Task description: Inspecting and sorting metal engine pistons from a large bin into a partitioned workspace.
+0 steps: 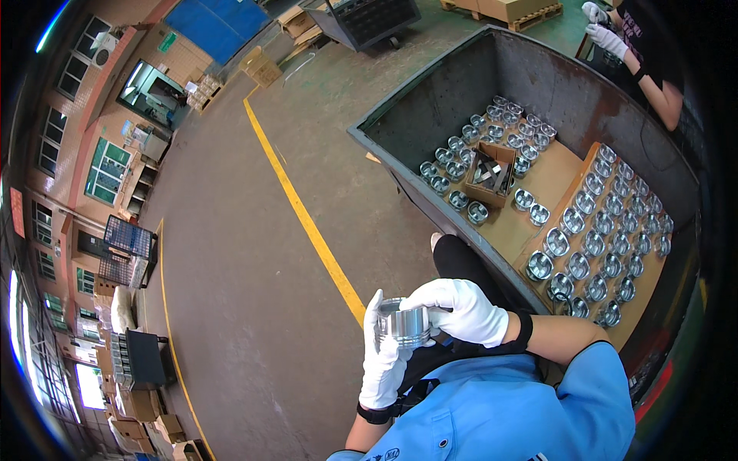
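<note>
Between my two white-gloved hands is a shiny metal piston (408, 326) with ring grooves around its side. My left hand (382, 353) grips it from the left and below, fingers wrapped along its side. Over its top and right side, my right hand (459, 311) has its fingers closed on the same piston; those fingertips are partly hidden. To the right, a large grey metal bin (430, 173) holds many similar pistons, standing in rows on a raised cardboard sheet (547, 223) and on a lower layer behind it.
Among the bin's pistons sits a small cardboard box (501, 154) with dark and metal pieces. Across the bin, another person's gloved hands (606, 32) hold something dark. A yellow floor line (304, 215) runs at the left. Further off are a wheeled cart (365, 23) and a dark trolley (146, 359).
</note>
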### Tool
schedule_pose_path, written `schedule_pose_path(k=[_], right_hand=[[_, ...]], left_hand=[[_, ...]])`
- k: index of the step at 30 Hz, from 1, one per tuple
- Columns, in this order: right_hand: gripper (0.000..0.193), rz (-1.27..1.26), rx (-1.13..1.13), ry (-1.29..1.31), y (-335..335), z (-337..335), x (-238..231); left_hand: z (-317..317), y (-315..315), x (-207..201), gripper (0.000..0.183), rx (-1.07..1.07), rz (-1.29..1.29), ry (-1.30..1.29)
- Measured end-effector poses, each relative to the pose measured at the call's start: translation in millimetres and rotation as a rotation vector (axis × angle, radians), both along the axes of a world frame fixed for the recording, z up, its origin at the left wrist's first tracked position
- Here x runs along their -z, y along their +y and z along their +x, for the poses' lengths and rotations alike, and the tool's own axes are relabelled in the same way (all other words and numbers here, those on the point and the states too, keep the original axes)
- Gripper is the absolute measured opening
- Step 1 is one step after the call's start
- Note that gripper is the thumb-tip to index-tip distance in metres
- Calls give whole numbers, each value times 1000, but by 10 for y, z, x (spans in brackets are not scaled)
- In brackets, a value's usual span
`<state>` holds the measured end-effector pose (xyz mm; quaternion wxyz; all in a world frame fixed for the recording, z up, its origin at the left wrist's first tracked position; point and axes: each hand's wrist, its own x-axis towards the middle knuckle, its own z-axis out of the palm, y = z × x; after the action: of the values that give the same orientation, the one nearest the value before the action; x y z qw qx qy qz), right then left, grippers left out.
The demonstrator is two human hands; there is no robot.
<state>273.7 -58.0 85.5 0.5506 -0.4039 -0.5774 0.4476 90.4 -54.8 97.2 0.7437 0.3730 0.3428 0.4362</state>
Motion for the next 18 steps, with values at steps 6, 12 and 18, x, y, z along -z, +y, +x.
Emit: schedule_pose_path(k=[6,12,18], right_hand=[[27,2,3,-38,-2,-62,60],[30,75,52,-297,47,53,-71],[34,16,225,-308,329,656,-451]], left_hand=[[-54,4,-6,83,18,-14,1],[-86,141,93,84,138,-157,-257],[-45,435,243,78,154,-323,-417]])
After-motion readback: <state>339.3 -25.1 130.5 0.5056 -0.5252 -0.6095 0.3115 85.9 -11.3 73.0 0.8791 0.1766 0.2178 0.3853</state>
